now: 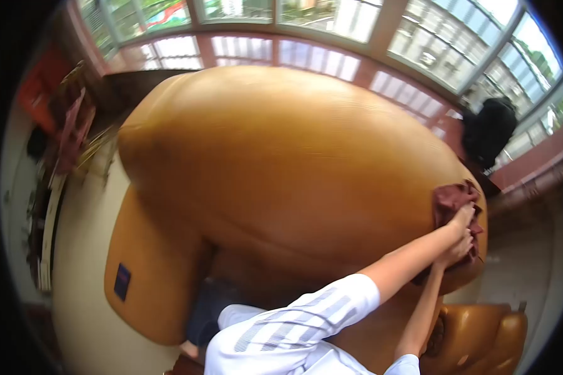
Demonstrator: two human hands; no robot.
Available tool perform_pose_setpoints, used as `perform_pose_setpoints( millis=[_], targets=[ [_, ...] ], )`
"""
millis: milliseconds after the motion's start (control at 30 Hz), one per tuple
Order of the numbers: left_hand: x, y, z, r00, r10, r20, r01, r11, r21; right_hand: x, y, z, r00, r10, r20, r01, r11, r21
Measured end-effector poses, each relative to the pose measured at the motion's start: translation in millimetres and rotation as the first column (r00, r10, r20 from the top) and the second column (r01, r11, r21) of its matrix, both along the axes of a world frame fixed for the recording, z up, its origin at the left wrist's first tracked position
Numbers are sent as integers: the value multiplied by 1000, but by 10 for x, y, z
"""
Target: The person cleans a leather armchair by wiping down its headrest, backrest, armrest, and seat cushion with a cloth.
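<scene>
A dark red cloth (pixel 450 199) is lying crumpled on the right end of the large brown leather surface (pixel 263 150). The left hand (pixel 463 218) is resting on the cloth, with the right hand (pixel 458 247) just beside it, also touching the fabric; whether either is gripping or only pressing, I cannot tell. Beyond the cloth, a black object (pixel 491 130) is standing near the windows (pixel 431 47), while a dark flat rectangular item (pixel 122 282) is lying on the lower-left brown section (pixel 150 262).
</scene>
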State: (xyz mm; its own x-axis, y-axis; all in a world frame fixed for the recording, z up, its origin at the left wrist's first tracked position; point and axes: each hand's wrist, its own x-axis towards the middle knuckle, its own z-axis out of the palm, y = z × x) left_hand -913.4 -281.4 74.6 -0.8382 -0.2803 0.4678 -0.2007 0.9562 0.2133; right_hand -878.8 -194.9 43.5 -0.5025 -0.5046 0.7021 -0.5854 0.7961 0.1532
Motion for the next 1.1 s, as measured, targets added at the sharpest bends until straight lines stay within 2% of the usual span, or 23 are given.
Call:
perform_pose_setpoints(
  millis=[33,100,133,167,200,233,267,333,400,500,567,633,733,833,967,1033,1067,1100],
  targets=[
    [-20,-118,-215,984,134,-115,-150,979,-135,22,-108,-101,975,175,-136,-190,976,-109],
    [745,-633,72,972,41,-231,-34,999,36,345,-462,-27,990,128,-63,-136,982,-130],
    [1121,-892,241,954,-25,-298,57,993,99,525,-667,50,992,103,-78,-107,993,-46],
    [1302,-1156,249,980,20,-199,21,979,201,734,-905,121,994,68,-91,-64,997,41],
    [1626,-1469,360,994,44,-101,-23,979,203,1051,-1248,255,994,58,94,-55,998,-38],
    [2003,-1777,447,997,76,0,-74,975,209,1360,-1563,396,992,62,112,-65,998,24],
    [2535,-2063,653,988,155,9,-153,958,241,1798,-1909,592,972,132,197,-115,989,-93],
    [3491,-2657,879,956,289,47,-289,905,312,2639,-2537,922,958,168,232,-176,984,16],
    [4207,-3235,843,912,409,45,-393,834,387,3325,-3132,1106,923,260,284,-298,949,102],
    [5356,-4001,770,792,600,110,-602,740,301,4302,-3994,1222,824,422,377,-513,839,182],
    [6022,-4401,702,716,671,193,-695,661,282,4912,-4436,1160,752,512,416,-613,775,155],
    [6563,-4682,636,665,699,263,-739,569,359,5435,-4704,1172,661,571,487,-694,711,108],
    [6766,-4896,489,582,761,288,-809,506,298,5657,-4981,1097,594,595,542,-745,661,92],
    [6733,-4936,419,567,783,255,-818,500,284,5614,-4993,1094,603,597,529,-754,643,134],
    [6692,-5031,375,503,823,264,-861,452,232,5655,-5012,1198,596,555,581,-727,680,95],
    [6686,-5068,391,498,806,320,-867,463,182,5572,-5063,1048,572,589,571,-723,691,11],
    [6692,-4970,474,510,798,320,-860,470,200,5535,-4980,1106,601,552,578,-707,704,63],
    [6669,-5007,386,478,809,343,-878,452,158,5505,-4847,1185,609,524,596,-674,737,41]
  ],
)
